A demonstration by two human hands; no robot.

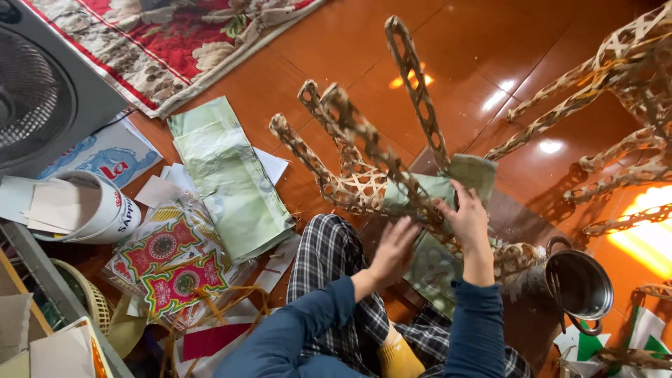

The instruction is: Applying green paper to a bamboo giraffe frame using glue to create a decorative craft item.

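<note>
A woven bamboo frame (353, 178) with several long lattice arms rests over my lap. My left hand (394, 250) presses flat against pale green paper (428, 189) laid over the frame's body. My right hand (467, 218) grips the same green paper at one lattice arm, fingers curled over its edge. Both sleeves are blue; my trousers are checked.
A second bamboo lattice frame (616, 105) lies at the right on the shiny wooden floor. A metal pot (579, 283) sits at lower right. Green paper sheets (231, 178), red patterned paper pieces (168, 262), a white bucket (91, 206), a fan (31, 98) and a floral rug (168, 42) fill the left.
</note>
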